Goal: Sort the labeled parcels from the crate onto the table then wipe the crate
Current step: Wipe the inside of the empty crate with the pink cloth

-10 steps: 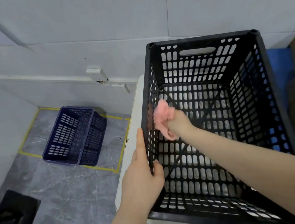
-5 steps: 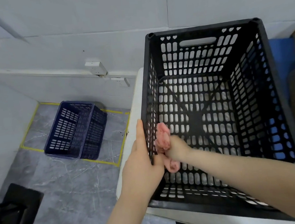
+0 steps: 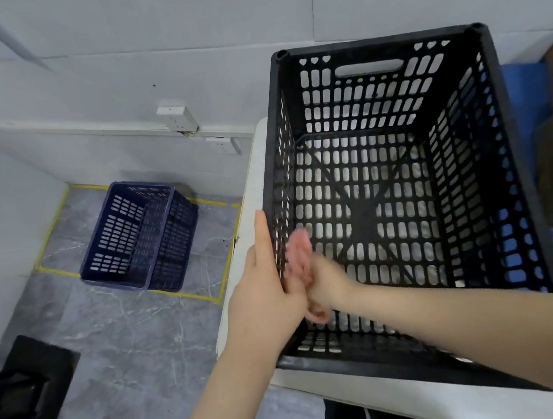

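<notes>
Lower centre, the left hand (image 3: pixel 264 300) clamps the stiff, light crate (image 3: pixel 383 42) by its rim on the tabletop (image 3: pixel 256 163), while the right hand (image 3: pixel 325 286) bunches a soft pink cloth (image 3: pixel 299 253) against the wall.

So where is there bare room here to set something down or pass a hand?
The crate floor is bare from its middle to the right wall. Crowded at its left wall: the left hand grips the rim, the right hand rubs the cloth there. The table shows only narrow strips.
</notes>
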Demonstrator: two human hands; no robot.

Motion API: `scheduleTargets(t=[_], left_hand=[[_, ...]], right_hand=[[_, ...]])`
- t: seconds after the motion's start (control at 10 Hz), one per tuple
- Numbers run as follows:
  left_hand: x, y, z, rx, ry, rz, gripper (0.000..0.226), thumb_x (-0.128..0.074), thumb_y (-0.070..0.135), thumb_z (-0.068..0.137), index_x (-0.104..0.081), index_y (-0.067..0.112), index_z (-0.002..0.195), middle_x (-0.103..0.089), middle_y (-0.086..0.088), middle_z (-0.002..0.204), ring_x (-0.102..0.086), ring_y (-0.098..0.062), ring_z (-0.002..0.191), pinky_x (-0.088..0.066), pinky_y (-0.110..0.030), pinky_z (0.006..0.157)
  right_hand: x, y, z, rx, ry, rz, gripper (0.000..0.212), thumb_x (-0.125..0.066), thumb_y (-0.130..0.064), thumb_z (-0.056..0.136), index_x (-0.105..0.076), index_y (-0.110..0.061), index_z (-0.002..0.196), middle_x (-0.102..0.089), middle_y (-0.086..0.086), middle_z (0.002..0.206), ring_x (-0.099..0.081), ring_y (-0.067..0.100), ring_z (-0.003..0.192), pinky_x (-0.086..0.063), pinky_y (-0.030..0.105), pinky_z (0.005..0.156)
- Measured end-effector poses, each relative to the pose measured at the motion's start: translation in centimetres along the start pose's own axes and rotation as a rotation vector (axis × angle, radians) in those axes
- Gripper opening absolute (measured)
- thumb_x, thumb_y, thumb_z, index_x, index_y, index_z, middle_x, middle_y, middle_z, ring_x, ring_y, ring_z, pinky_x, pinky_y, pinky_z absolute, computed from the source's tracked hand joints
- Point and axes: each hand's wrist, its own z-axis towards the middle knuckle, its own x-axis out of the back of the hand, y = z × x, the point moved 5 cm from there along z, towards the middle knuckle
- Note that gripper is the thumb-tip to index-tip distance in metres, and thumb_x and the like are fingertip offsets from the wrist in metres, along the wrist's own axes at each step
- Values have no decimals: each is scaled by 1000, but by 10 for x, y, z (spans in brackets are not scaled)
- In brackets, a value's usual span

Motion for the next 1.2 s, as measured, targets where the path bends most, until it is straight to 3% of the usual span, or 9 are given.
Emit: scheduleTargets(t=[0.1,0.2,0.3,0.4,0.6,0.7,0.9,1.0,1.2], left_hand=[[2,3,0,-29,4,2,93,-48,24,84,18,55,142,-42,9,139,-57,-18,102,-51,-42,81],[1,1,-1,-13,-2,-42,84,-41,36,83,16,59,141,-43,13,138,-54,-10,96,-50,-40,82],[1,-2,1,1,14,-87,72,-34,55,84,11,63,139,-49,11,136,-56,-11,100,-48,-38,84],[1,-5,0,19,21,-160,64,-24,71,80,4,69,137,-52,9,138,-57,-11,106,-46,-38,89],[0,1,0,-22,14,-76,70,-27,69,83,15,62,139,-43,12,144,-52,-15,121,-44,-37,92],[-1,2,-1,-25,10,-62,72,-29,66,85,15,58,142,-40,14,146,-49,-13,123,-42,-34,93],[0,0,0,-40,9,-63,69,-28,67,85,16,63,138,-40,17,146,-52,-14,122,-45,-38,95],[1,-1,-1,-28,17,-39,70,-23,74,81,18,64,137,-41,16,145,-55,-16,117,-47,-40,92],[1,0,-1,-46,33,-33,76,-28,73,81,22,62,138,-29,30,146,-51,-7,116,-43,-27,82]], right_hand=[[-16,13,3,-169,-155,25,75,-49,2,92,-9,-14,154,-32,5,154,-54,25,121,-48,27,98],[-1,5,-7,-284,-116,60,39,-51,0,91,-51,1,131,-64,16,113,-63,23,103,-50,34,95],[32,-32,-34,-115,-51,292,27,-59,-2,82,-65,-8,108,-70,18,96,-68,21,83,-54,36,82],[44,-62,-53,118,-25,189,32,-57,-3,81,-60,-16,110,-68,15,91,-68,21,81,-57,34,70],[-3,-30,-38,21,-389,-122,37,-59,-9,91,-41,-31,67,-45,-14,57,-50,-12,41,-39,10,43],[-22,-14,-21,55,-514,-286,41,-31,-22,100,-36,-17,60,-44,-6,47,-36,4,27,-29,14,32],[-24,3,-1,-92,-591,-273,35,-30,-17,102,-45,-18,71,-51,-10,45,-48,2,40,-35,10,33],[48,-1,27,-141,-392,-365,11,-54,-13,95,-64,-10,98,-64,-3,77,-65,10,71,-54,12,62],[238,-71,70,158,682,202,26,-58,-8,85,-62,-9,112,-66,23,99,-59,22,74,-52,37,70]])
